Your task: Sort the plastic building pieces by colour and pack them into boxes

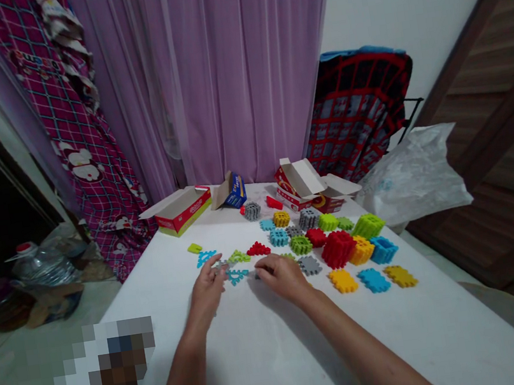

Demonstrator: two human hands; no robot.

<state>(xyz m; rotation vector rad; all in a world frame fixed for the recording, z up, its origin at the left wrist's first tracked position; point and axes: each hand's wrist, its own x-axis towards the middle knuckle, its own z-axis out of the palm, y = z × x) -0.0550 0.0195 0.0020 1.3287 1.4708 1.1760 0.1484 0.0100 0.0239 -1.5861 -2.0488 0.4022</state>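
A light-blue triangular toothed piece [237, 277] lies on the white table [269, 371] between the two hands, just beside the left hand's thumb. The left hand [206, 287] has its fingers loosely parted by a small grey piece [222, 265]; I cannot tell whether it grips it. The right hand [279, 274] has its fingers curled narrow, and what they hold, if anything, I cannot tell. Just beyond lie a lime-green triangular piece [238, 257] and a red triangular piece [258, 249]. Right of the right hand come a grey square panel [310, 265], a red toothed block [338, 250] and a yellow square panel [343, 281]. Farther back sit an open red-and-green box [184, 211] and a blue box [236, 189], before a purple curtain [224, 75]
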